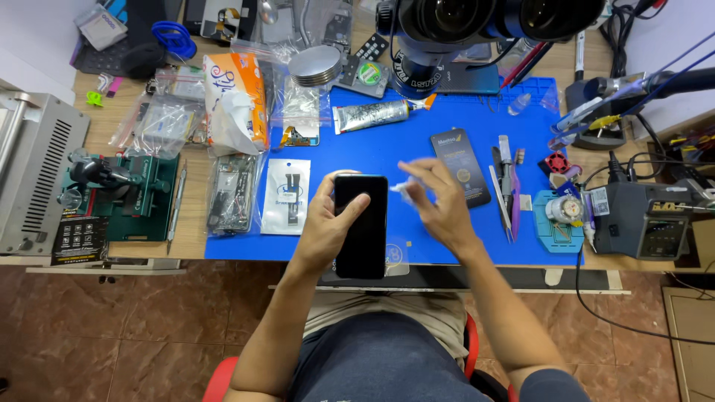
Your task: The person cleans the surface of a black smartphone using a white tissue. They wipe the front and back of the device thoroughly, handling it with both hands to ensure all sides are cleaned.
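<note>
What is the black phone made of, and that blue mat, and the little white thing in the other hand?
Phone: looks like glossy black glass; it reflects light. Mat: probably matte rubber or silicone, lying flat and dull. White thing in the right hand: maybe tissue or cloth, too blurred to tell. The left hand holds the phone.

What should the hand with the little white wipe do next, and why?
Probably bring the white wipe down onto the black phone. The left hand grips the phone steady, its dark glass facing up, while the right hand hovers just beside it, pinching the wipe.
</note>
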